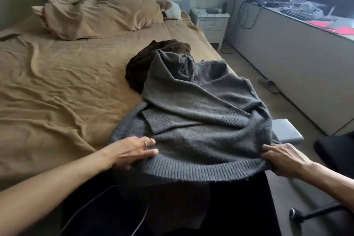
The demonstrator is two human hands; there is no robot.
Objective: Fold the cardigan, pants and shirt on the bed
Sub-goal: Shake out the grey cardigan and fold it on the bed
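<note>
Cardigan — fuzzy grey knit, ribbed hem, rumpled tan bed

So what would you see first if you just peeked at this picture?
The big grey cardigan, spread over the near right part of the tan bed, with the left hand and right hand holding its ribbed hem. Just behind it lies a dark brown bundle of clothing, and a rumpled duvet is heaped at the far end.

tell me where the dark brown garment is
In the head view, the dark brown garment lies bunched on the bed, right of centre, its near side under the grey cardigan.
</note>
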